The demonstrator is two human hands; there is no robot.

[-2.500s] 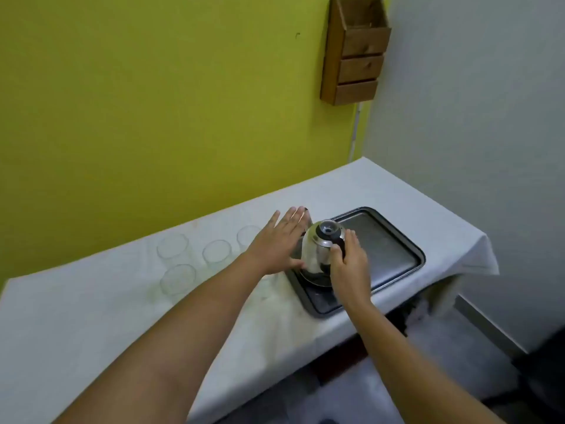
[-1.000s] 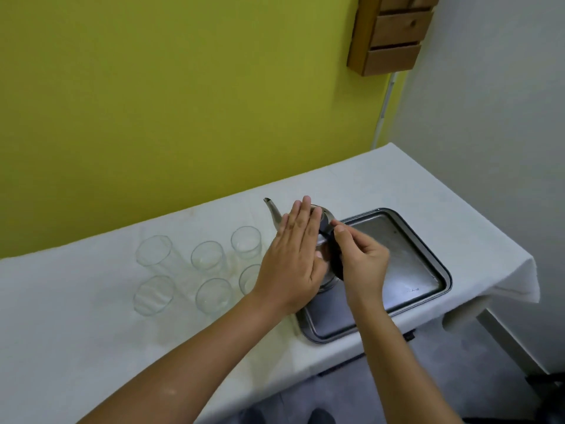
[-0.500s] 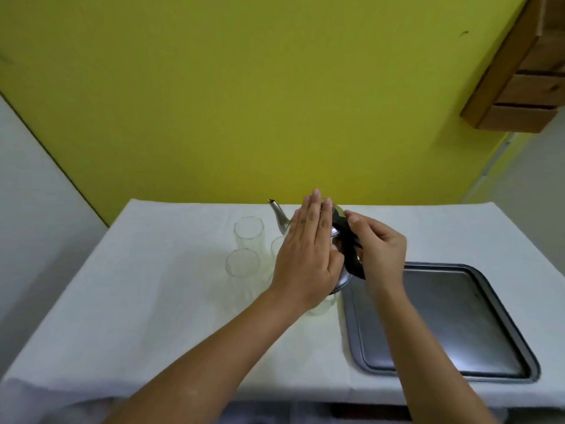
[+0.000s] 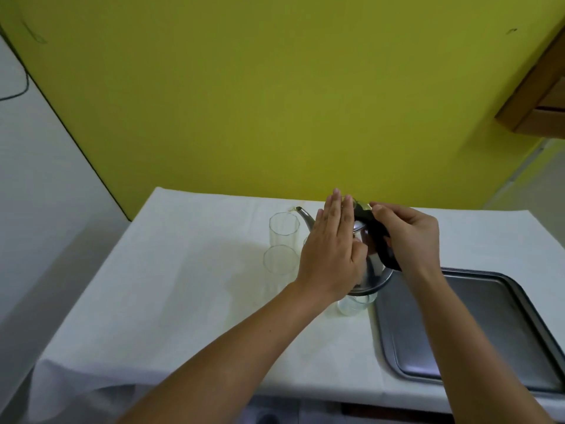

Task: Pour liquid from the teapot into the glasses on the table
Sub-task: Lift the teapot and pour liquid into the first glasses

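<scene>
A steel teapot with a black handle hangs tilted above the glasses, its thin spout over the rim of the far left glass. My right hand grips the black handle. My left hand lies flat against the pot's lid and side, fingers straight. A second clear glass stands just in front of the first. Another glass shows under the pot's base. Any further glasses are hidden behind my left hand and the pot.
A dark metal tray lies on the right of the white-clothed table. A yellow wall runs behind, with a wooden holder at the upper right. The table's front edge is near my forearms.
The teapot has been lifted off the tray and carried left over the glasses. It now tips further, with the spout lower at the far left glass. The camera has swung left.
</scene>
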